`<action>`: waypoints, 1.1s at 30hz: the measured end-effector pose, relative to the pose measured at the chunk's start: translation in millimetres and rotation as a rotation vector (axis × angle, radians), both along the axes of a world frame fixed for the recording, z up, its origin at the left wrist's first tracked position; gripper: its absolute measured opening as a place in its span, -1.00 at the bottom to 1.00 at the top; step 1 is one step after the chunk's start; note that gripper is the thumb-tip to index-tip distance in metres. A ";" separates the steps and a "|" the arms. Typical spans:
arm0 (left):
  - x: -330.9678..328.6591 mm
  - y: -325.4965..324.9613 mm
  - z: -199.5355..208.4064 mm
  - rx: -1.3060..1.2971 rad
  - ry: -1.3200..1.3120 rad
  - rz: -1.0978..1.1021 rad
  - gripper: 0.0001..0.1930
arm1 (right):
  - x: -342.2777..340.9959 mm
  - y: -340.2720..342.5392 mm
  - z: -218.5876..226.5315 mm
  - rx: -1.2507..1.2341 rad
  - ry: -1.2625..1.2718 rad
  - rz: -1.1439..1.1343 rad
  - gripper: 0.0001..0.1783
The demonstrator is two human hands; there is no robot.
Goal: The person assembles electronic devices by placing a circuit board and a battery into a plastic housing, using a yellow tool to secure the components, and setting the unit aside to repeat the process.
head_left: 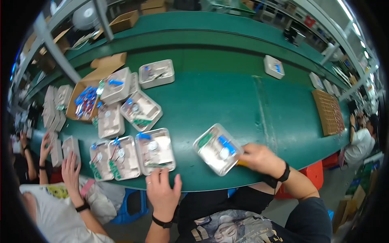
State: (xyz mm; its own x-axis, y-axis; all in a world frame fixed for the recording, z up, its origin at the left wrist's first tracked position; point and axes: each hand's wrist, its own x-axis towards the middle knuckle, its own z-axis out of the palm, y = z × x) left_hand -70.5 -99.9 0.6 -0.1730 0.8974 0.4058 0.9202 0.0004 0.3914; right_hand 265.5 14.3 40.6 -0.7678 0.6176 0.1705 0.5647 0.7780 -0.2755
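Pinching a white rectangular plastic tray (pixel 212 156) by one corner in the right hand (pixel 261 159), over the green worktop (pixel 214 97); loosely spreading fingers of the left hand (pixel 163 190). Could tip out the blue oblong part (pixel 227 144) through one-sided gripping.

The surface (pixel 214 105) is green and spans the frame from left to right. Lower left: three pale trays (pixel 129 163) stand side by side. Upper left: an open cardboard box (pixel 106 73), with a cluster of overlapping trays (pixel 149 106) at its right. Upper right: a single tray (pixel 270 64). Far right: a brown rectangular panel (pixel 324 111).
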 end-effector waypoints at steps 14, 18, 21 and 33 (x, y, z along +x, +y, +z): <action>-19.5 8.6 10.4 0.056 -0.209 -0.308 -0.73 | 7.1 273.6 -12.1 0.275 0.003 -0.484 -0.79; -16.8 21.4 11.7 0.092 -0.201 -0.249 -0.77 | 4.3 290.9 -16.9 0.278 -0.005 -0.597 -0.72; -12.6 37.4 17.6 0.016 -0.234 -0.217 -0.77 | -4.3 262.1 -19.5 0.281 0.052 -0.637 -0.61; 37.9 71.9 15.2 -0.049 -0.556 -0.255 -0.81 | -34.9 35.6 -4.6 -0.179 0.350 0.297 -0.67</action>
State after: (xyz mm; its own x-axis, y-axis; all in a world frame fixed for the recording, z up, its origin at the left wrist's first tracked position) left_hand -32.6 -28.0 15.8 -0.1245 0.9538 0.2735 0.5519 -0.1625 0.8179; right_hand 230.5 49.9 36.1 -0.8305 0.4240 0.3612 0.1754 0.8145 -0.5530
